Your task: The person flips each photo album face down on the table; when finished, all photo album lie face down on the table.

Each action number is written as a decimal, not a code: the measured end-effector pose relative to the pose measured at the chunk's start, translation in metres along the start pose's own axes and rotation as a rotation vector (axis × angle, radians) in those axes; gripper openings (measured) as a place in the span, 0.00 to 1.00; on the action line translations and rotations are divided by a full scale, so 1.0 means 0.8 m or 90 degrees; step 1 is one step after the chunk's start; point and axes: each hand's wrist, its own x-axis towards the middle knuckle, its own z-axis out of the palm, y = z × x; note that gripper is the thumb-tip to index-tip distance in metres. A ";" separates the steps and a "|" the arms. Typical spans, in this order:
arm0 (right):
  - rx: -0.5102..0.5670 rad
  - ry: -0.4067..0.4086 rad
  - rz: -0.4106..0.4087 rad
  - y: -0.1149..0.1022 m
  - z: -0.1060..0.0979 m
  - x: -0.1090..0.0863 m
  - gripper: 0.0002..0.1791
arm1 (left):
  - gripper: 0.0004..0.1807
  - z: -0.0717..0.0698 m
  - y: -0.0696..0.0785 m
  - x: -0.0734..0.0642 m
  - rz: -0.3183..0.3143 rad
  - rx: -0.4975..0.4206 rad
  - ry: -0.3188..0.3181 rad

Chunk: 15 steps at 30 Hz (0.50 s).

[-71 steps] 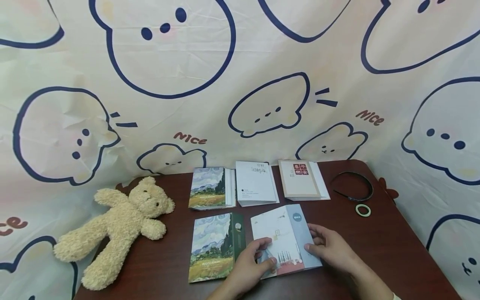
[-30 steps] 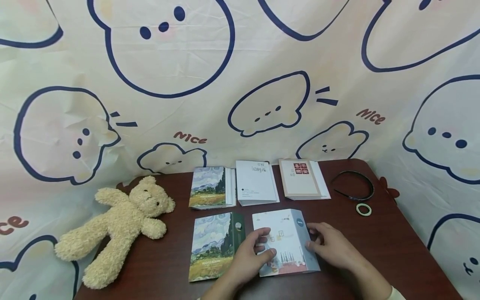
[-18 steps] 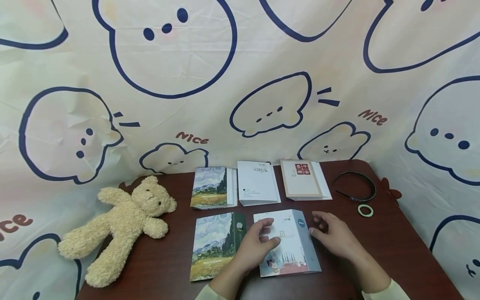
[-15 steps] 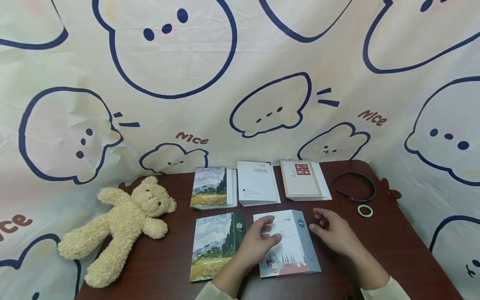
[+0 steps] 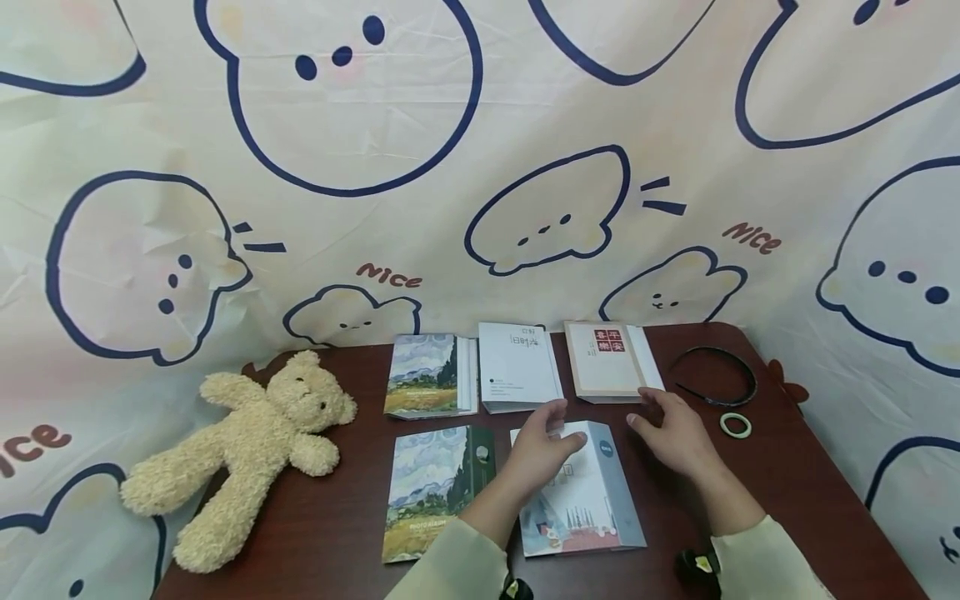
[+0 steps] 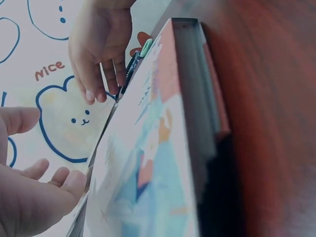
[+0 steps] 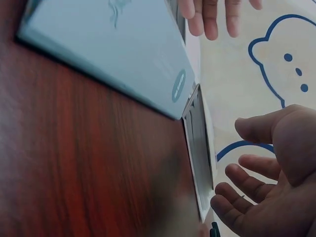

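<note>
A photo album with a white cover and blue-grey spine flap (image 5: 573, 508) lies on the table, nearest to both hands. Over its upper left part hovers my left hand (image 5: 538, 450), fingers loosely bent and holding nothing. My right hand (image 5: 675, 435) is off the album's right side, its fingertips overlapping the lower edge of the beige album (image 5: 592, 367) in the head view. In the right wrist view a gap shows between the right hand's fingers (image 7: 252, 185) and the blue-grey flap. A landscape-painting album (image 5: 427, 492) with a green spine lies to the left.
Along the back of the brown table (image 5: 322, 533) lie a second landscape album (image 5: 422, 375), a white album (image 5: 517, 367) and the beige one. A plush bear (image 5: 255, 450) lies at left. A black headband (image 5: 750, 375) and a pale green ring (image 5: 735, 425) are at right.
Both hands were on the sides of the white-and-blue album; they have let go and moved up and forward. The album was straightened slightly and now lies still.
</note>
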 end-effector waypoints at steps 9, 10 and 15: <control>-0.028 0.005 0.007 0.007 -0.005 0.033 0.36 | 0.37 0.015 0.010 0.031 -0.032 -0.010 0.012; -0.030 0.005 0.006 0.008 -0.006 0.036 0.36 | 0.37 0.017 0.011 0.034 -0.034 -0.011 0.015; -0.031 -0.003 0.016 0.013 -0.004 0.050 0.38 | 0.38 0.022 0.015 0.051 -0.031 -0.029 0.032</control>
